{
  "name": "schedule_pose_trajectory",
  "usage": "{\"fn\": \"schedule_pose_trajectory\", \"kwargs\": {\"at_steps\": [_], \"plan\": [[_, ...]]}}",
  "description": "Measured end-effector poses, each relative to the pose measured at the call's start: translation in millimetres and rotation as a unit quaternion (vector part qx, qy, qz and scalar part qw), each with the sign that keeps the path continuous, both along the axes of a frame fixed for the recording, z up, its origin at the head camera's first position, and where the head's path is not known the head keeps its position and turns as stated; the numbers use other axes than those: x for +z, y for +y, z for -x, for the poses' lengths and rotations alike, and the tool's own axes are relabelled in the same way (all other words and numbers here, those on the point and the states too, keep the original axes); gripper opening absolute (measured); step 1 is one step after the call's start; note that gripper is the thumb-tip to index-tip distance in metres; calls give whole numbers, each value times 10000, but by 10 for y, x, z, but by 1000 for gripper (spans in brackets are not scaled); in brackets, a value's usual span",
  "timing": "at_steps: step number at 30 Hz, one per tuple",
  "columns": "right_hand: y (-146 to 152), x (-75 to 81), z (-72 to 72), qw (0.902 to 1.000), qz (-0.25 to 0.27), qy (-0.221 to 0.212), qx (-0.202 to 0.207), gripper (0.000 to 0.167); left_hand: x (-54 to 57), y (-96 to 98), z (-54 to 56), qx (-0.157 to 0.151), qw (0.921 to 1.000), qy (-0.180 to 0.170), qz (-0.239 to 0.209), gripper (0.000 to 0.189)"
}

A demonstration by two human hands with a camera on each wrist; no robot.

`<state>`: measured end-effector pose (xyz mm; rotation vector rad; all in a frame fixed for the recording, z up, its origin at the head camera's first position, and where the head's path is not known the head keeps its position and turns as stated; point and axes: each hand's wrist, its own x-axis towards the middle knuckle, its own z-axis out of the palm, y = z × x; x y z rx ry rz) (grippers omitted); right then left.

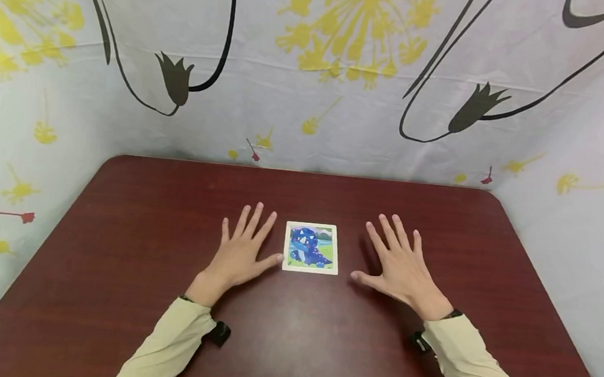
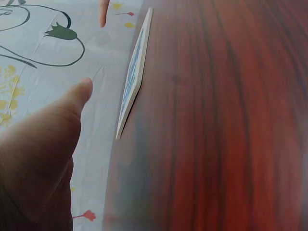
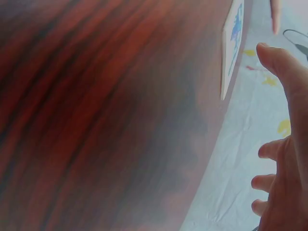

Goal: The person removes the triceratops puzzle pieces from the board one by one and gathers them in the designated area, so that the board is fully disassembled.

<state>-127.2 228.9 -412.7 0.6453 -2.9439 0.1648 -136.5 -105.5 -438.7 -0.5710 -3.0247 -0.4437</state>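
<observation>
A small square picture puzzle point(image 1: 311, 248) with a pale frame lies flat on the table, showing a blue spotted dinosaur on grass by water. In the left wrist view the puzzle point(image 2: 135, 72) is seen edge-on as a thin board. My left hand point(image 1: 241, 252) is spread palm down to its left, the thumb tip right at its left edge. To its right my right hand point(image 1: 402, 267) is spread too, its thumb a short way from the frame. Both hands have straight fingers and hold nothing. The right wrist view shows the puzzle point(image 3: 232, 45) beyond the right thumb.
The dark red wood-grain table point(image 1: 290, 341) has rounded far corners. A white cloth point(image 1: 306, 135) with yellow and grey flower prints hangs behind it and along both sides. Black straps with small devices sit at both wrists, by the beige sleeves point(image 1: 169, 344).
</observation>
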Motion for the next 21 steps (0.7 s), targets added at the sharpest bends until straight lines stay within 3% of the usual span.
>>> {"fn": "schedule_pose_trajectory", "kwargs": {"at_steps": [10, 16, 21], "plan": [[-330, 4, 108, 9989, 184, -50, 439, 96, -157, 208, 142, 262, 9954, -696, -607, 75], [-552, 7, 188, 9958, 381, -58, 826, 85, -244, 331, 185, 560, 9967, -497, -300, 69], [-728, 4, 289, 9904, 637, -372, 1168, 68, -300, 340, 160, 702, 9971, -269, -114, 67]]}}
